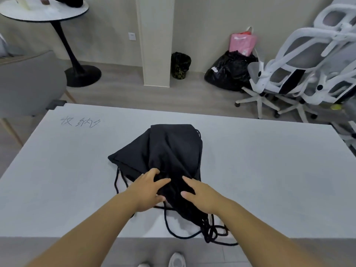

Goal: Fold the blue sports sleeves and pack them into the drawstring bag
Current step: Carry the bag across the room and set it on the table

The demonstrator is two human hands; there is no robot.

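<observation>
Both my left hand and right hand rest spread, fingers loosely extended and gripping nothing, on the near end of the black drawstring bag lying mid-table; soft, light, limp fabric, best pinched at its cord-gathered mouth; sleeves not visible.

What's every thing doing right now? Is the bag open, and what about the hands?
Black fabric drawstring bag: crumpled on white table, opening hidden.
Black cords: loose, trailing over near edge.
Left hand: fingers spread on bag.
Right hand: fingers spread on bag.
</observation>
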